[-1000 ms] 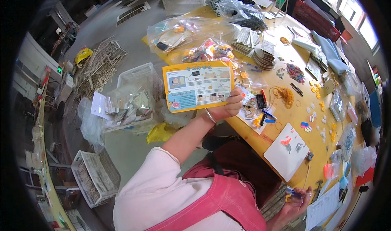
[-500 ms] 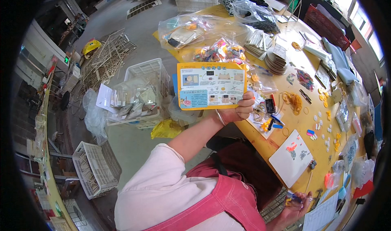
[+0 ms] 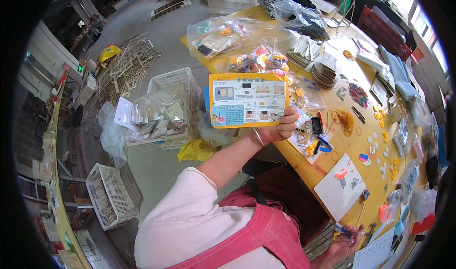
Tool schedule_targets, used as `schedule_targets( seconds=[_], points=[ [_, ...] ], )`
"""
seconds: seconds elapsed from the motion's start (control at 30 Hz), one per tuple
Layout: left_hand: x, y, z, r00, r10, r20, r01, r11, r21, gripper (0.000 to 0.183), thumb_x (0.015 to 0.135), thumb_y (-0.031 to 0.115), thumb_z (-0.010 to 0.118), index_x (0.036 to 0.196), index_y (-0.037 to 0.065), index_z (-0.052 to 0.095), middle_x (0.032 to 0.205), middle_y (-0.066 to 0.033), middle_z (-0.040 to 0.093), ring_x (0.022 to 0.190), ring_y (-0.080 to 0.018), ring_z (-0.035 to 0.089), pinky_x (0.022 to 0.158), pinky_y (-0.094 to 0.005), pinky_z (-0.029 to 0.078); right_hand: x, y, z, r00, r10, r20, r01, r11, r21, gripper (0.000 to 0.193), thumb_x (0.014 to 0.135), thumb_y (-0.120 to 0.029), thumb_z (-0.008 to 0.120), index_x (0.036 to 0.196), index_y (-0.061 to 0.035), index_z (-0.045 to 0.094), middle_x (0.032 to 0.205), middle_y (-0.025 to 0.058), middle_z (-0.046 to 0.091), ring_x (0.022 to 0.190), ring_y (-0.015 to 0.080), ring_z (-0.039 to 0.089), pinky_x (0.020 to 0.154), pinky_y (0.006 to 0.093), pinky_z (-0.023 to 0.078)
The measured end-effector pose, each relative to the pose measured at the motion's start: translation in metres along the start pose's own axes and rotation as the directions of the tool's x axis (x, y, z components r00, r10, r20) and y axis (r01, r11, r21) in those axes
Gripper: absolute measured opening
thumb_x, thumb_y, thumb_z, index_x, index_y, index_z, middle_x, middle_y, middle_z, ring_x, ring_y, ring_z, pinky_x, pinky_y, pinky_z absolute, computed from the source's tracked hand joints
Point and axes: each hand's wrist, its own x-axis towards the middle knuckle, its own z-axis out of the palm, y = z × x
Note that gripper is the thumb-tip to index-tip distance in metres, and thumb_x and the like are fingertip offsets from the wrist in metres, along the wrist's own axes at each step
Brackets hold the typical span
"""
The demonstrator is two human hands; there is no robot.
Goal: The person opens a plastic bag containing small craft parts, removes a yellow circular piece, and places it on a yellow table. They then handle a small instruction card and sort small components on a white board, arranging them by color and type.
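My left hand [image 3: 285, 124] grips the lower right corner of a printed instruction card [image 3: 249, 120] and holds it upright. The card has an orange border, small pictures of assembly steps and a blue panel. A bracelet circles my left wrist. At the lower right, by the table's near edge, my right hand [image 3: 348, 243] has its fingers curled around a small clear packet [image 3: 338, 233] with blue and orange bits; its contents are too small to make out. A white board [image 3: 334, 195] with small orange and grey pieces lies on the table beyond my right hand.
The yellow table [image 3: 304, 167] carries a black battery box [image 3: 317, 125], rubber bands [image 3: 343, 122], stacked wooden pieces [image 3: 324, 71] and filled plastic bags [image 3: 259, 60]. A white crate [image 3: 194, 91] of packets stands left of the table. Another basket [image 3: 111, 193] sits on the floor.
The view has shifted very slightly, so everything sits a little farther right. Both hands keep the same hold, and the card stays up in front of me.
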Motion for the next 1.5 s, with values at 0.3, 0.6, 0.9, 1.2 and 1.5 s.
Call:
schedule_targets(
  seconds=[0.3,0.6,0.9,1.2,1.5],
  points=[
    [0.000,0.006,-0.003,1.000,-0.012,0.012,0.012,1.000,-0.007,0.028,0.105,0.037,0.054,0.091,0.014,0.046,0.071,0.0047,0.036,0.060,-0.0087,0.034,0.054,-0.0236,0.031,0.002,0.002,-0.002,1.000,0.003,0.011,-0.002,0.999,-0.045,0.040,0.112,-0.026,0.048,0.143,0.0001,0.053,0.097,0.0093,0.065,0.095,0.0232,0.065,0.084,0.0412,0.056],
    [-0.001,0.007,-0.010,1.000,0.004,0.026,-0.004,1.000,-0.013,0.029,0.107,0.037,0.051,0.091,0.014,0.046,0.072,0.0042,0.036,0.060,-0.0093,0.035,0.054,-0.0244,0.032,0.001,0.001,-0.001,1.000,0.012,-0.028,-0.013,1.000,-0.021,0.040,0.111,-0.025,0.048,0.142,0.0007,0.054,0.097,0.0093,0.065,0.094,0.0235,0.065,0.083,0.0407,0.057],
    [-0.002,0.008,-0.009,1.000,0.009,0.020,-0.008,1.000,-0.026,0.029,0.106,0.037,0.053,0.090,0.013,0.045,0.072,0.0035,0.038,0.060,-0.0098,0.035,0.054,-0.0244,0.031,0.001,0.002,-0.001,1.000,-0.016,-0.006,0.015,0.999,-0.039,0.040,0.112,-0.024,0.047,0.141,0.0030,0.053,0.098,0.0099,0.063,0.095,0.0232,0.062,0.090,0.0401,0.052],
    [-0.003,0.007,-0.006,1.000,0.018,0.008,-0.018,0.999,-0.046,0.029,0.105,0.037,0.053,0.090,0.013,0.045,0.073,0.0030,0.038,0.061,-0.0105,0.035,0.054,-0.0247,0.031,-0.001,0.001,0.000,1.000,-0.011,0.003,0.011,0.999,-0.050,0.040,0.112,-0.024,0.047,0.141,0.0029,0.052,0.097,0.0100,0.063,0.095,0.0230,0.062,0.089,0.0403,0.052],
    [-0.004,0.009,-0.008,1.000,0.016,-0.003,-0.016,0.999,-0.050,0.029,0.104,0.038,0.054,0.090,0.013,0.045,0.073,0.0034,0.038,0.061,-0.0100,0.034,0.054,-0.0237,0.031,-0.011,-0.003,0.014,1.000,0.001,0.030,-0.001,1.000,-0.013,0.040,0.112,-0.024,0.047,0.140,0.0032,0.052,0.098,0.0098,0.063,0.095,0.0240,0.063,0.090,0.0414,0.052]
  ],
)
